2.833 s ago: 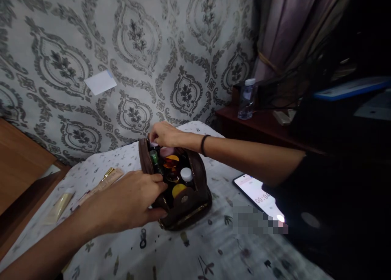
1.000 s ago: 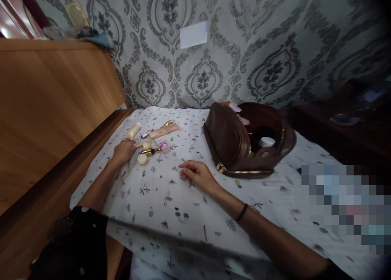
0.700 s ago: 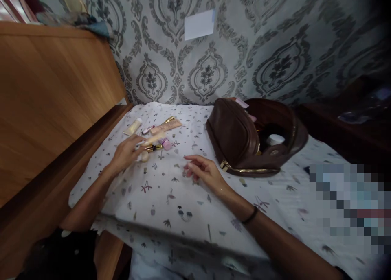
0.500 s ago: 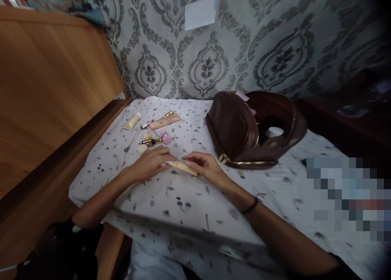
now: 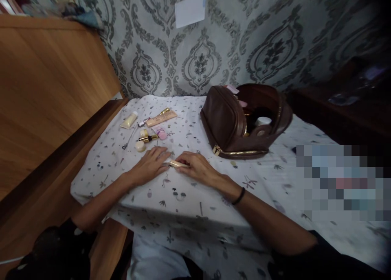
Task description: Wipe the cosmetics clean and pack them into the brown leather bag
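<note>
My right hand is closed around a slim cream-coloured tube, low over the patterned cloth; the fingers hide much of it. My left hand lies flat with its fingers spread, its thumb close to the tube's left end. Whether the thumb touches it I cannot tell. Just beyond the left hand sit a small round cream jar, a black-and-gold cosmetic stick and a pink-capped tube. Farther back are a peach tube and a pale yellow tube.
A brown cosmetic bag stands unzipped at the back right, a white-lidded item inside it. The white patterned cloth covers the surface. A wooden panel rises on the left, and a papered wall closes off the back.
My right hand has wrapped further over the cream tube, and less of it shows. The left fingers have spread and flattened. The whole view has shifted slightly.
</note>
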Demonstrator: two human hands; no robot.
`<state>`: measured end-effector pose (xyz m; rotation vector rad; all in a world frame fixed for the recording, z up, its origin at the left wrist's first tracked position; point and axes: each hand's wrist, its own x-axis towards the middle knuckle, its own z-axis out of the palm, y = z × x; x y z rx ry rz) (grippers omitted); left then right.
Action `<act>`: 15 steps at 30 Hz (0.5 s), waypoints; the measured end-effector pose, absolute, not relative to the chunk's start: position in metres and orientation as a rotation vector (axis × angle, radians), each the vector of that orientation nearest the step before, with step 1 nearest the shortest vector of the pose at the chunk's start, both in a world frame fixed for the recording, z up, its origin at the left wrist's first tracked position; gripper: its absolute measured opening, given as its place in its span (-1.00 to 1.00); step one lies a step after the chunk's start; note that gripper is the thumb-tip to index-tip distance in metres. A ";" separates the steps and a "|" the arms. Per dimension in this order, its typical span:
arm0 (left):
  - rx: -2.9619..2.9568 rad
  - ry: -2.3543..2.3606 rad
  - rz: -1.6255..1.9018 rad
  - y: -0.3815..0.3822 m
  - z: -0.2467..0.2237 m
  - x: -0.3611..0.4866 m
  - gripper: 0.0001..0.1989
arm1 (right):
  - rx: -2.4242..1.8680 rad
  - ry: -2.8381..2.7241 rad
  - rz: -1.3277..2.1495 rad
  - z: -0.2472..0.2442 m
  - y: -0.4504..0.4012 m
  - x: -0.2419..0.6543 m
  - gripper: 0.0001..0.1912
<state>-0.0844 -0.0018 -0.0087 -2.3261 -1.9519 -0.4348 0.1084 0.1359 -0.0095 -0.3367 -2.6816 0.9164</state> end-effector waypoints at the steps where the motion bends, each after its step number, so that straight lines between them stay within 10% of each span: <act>1: -2.340 -1.934 -0.386 -0.001 -0.010 -0.086 -0.63 | -0.330 -2.686 0.928 -0.010 0.136 0.108 -0.84; 15: -2.287 -2.214 -0.578 0.025 0.017 -0.084 -0.52 | -0.154 -2.669 0.737 -0.015 0.141 0.114 -0.84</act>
